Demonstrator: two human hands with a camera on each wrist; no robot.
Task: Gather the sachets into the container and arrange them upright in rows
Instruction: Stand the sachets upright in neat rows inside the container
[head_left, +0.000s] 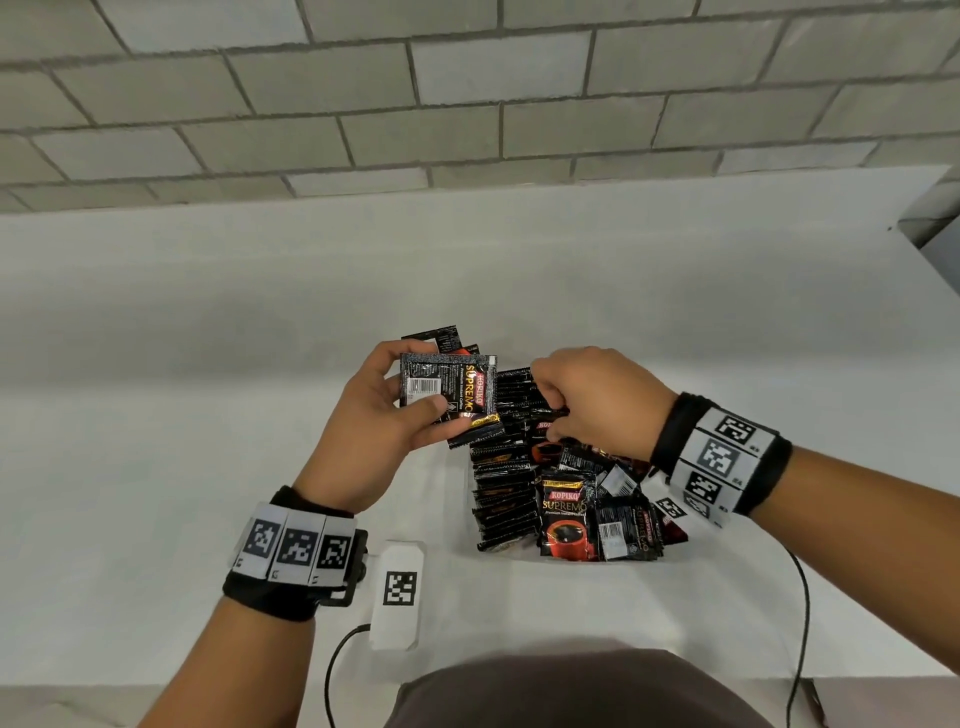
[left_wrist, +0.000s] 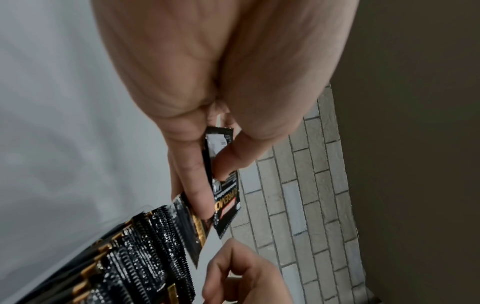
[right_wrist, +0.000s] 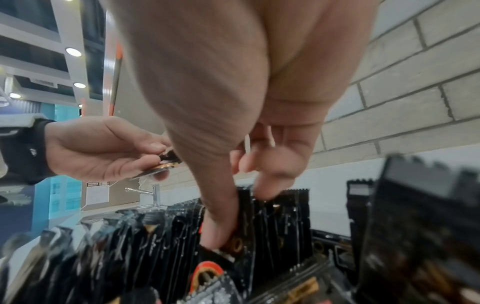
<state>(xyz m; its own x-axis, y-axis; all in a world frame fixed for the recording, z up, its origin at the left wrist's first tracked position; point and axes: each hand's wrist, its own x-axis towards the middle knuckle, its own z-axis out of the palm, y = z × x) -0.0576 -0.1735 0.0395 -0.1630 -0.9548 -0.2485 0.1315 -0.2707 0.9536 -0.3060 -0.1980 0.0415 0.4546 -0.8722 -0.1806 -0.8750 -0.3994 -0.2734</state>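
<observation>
Grey block wall, plain white surface (head_left: 208, 364). My left hand (head_left: 374, 431) pinches a few sachets (head_left: 449, 397), raised beside the container (head_left: 519, 564); my right hand's (head_left: 597, 400) grip pinches into the upright row (head_left: 506, 488). Slick, crinkly foil with serrated edges: I'd say packets could slide, toppling neighbours onto the loose heap.

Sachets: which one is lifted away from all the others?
The sachet held in the left hand, barcode side up; the rest sit in the container.
</observation>
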